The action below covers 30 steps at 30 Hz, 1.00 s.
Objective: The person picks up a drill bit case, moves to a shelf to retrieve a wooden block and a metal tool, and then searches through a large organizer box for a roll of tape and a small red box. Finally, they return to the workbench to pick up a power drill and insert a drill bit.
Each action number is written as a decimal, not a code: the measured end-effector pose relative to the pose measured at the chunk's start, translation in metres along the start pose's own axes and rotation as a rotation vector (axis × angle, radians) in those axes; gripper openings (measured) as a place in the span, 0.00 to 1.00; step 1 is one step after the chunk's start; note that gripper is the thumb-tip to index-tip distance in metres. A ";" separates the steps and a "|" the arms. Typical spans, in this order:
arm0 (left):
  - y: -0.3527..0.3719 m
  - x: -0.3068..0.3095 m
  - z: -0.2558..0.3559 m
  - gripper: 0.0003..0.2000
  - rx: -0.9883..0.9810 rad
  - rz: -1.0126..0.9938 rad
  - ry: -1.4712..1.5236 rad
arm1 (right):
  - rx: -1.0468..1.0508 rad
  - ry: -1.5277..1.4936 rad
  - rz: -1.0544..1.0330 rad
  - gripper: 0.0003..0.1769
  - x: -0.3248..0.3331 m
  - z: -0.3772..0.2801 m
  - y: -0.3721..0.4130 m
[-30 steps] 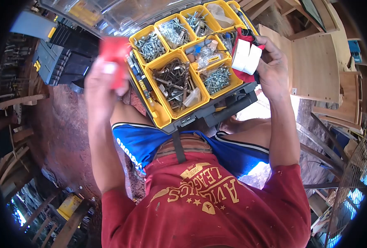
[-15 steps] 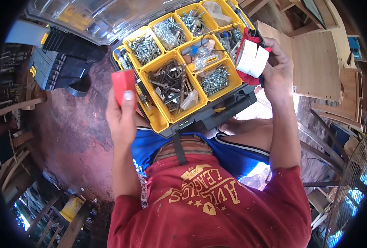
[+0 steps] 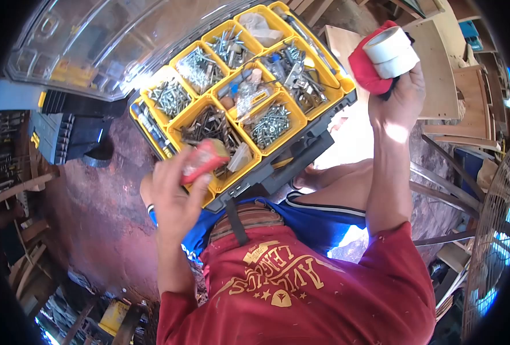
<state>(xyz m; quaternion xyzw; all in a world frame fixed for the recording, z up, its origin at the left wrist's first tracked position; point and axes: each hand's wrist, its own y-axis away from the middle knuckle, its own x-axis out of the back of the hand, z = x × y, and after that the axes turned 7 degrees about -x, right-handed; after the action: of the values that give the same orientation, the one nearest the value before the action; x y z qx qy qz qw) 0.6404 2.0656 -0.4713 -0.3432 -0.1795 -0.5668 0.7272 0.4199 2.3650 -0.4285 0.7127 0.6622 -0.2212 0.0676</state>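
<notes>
My left hand [image 3: 177, 198] grips a small red box-like item [image 3: 205, 160], slightly blurred, with a pale face and a yellowish end. It hovers over the near-left corner of the yellow-and-black organizer case [image 3: 209, 194]. Off the case's right side, my right hand [image 3: 401, 98] is raised, closed around rolls of white tape [image 3: 390, 50] together with a red, cloth-like bundle [image 3: 365, 70]. A bit of black shows beside the bundle. Below the red item, one yellow bin holds brown screws [image 3: 212, 127]; another has silver screws [image 3: 269, 125].
The case's clear lid [image 3: 111, 40] is swung open at the back left. A black-and-grey toolbox [image 3: 65, 135] stands on the reddish floor [image 3: 105, 218] to the left. Wooden panels [image 3: 433, 75] and metal legs [image 3: 447, 187] are at the right.
My left hand has moved right and tipped the red item over the case's near edge. My right hand has lifted the tape and red bundle up and right, away from the case, which appears shifted left.
</notes>
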 end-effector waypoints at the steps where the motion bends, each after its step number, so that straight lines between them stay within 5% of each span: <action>1: 0.000 -0.002 0.002 0.23 -0.063 -0.167 -0.177 | 0.025 -0.037 0.023 0.11 0.006 -0.004 -0.004; 8: 0.001 -0.018 0.012 0.25 -0.135 -0.281 -0.269 | 0.009 -0.063 0.100 0.09 0.017 -0.009 -0.013; 11: 0.004 -0.006 0.007 0.24 -0.049 -0.138 -0.133 | 0.018 -0.031 0.087 0.09 0.021 -0.006 -0.012; 15: 0.008 0.008 -0.008 0.23 0.137 0.405 0.126 | 0.014 0.082 0.139 0.17 0.014 -0.006 -0.009; 18: 0.010 0.007 -0.010 0.24 0.120 0.535 0.180 | -0.013 0.149 0.141 0.17 0.013 -0.006 -0.006; 22: 0.020 -0.021 -0.010 0.24 0.008 0.376 0.027 | -0.027 0.116 0.141 0.17 0.008 -0.004 -0.005; 25: 0.017 -0.026 0.007 0.25 -0.151 -0.152 -0.279 | -0.046 0.105 0.170 0.16 0.008 -0.001 -0.004; 28: 0.025 -0.031 0.012 0.25 -0.213 -0.165 -0.249 | -0.058 0.106 0.164 0.14 0.004 -0.003 -0.001; 30: 0.026 -0.028 0.003 0.26 -0.173 0.019 -0.154 | -0.063 0.112 0.164 0.14 0.003 -0.005 0.002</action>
<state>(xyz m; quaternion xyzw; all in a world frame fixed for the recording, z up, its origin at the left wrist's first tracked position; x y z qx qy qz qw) 0.6575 2.0906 -0.4952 -0.4490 -0.1821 -0.5451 0.6842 0.4228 2.3699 -0.4258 0.7733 0.6110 -0.1537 0.0708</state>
